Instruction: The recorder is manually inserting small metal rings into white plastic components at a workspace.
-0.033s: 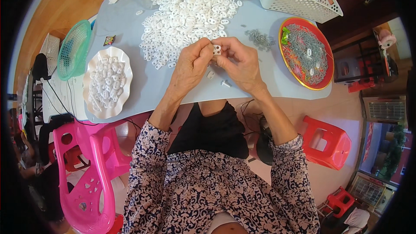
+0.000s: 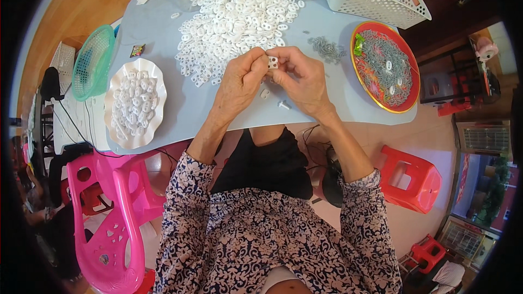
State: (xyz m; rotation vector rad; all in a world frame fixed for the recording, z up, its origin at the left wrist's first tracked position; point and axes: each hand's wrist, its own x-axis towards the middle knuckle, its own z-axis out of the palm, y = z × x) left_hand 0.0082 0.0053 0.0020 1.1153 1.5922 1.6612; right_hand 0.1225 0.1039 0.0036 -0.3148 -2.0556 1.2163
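Fingertips meet over a small white piece [image 2: 273, 62], pale and flat-faced, its near side marked with dark round spots like holes and its outer edges partly covered by skin, at a table [image 2: 163, 30] just on the person's side of a broad heap of white oval pieces [image 2: 234, 22]. The piece sits between the two hands, its left edge against the bent forefinger and thumb of the left hand [image 2: 239, 79], which are pressed close together on it, and its right edge between the forefinger and thumb of the right hand [image 2: 300, 79], which are slightly parted around it; the remaining fingers curl inward, and those tucked behind cannot be made out. Nearer the person than the heap, below the hands, lie a loose white piece [image 2: 265, 93] and a white peg-like part [image 2: 284, 105]. Left of the heap stands a scalloped white dish [image 2: 139, 141] filled with similar white pieces. Right of the heap, small grey parts [image 2: 327, 49] are scattered near a red round tray [image 2: 412, 76] with a gold rim, loaded with more grey parts; a perforated pale basket [image 2: 354, 2] stands to the heap's upper right.
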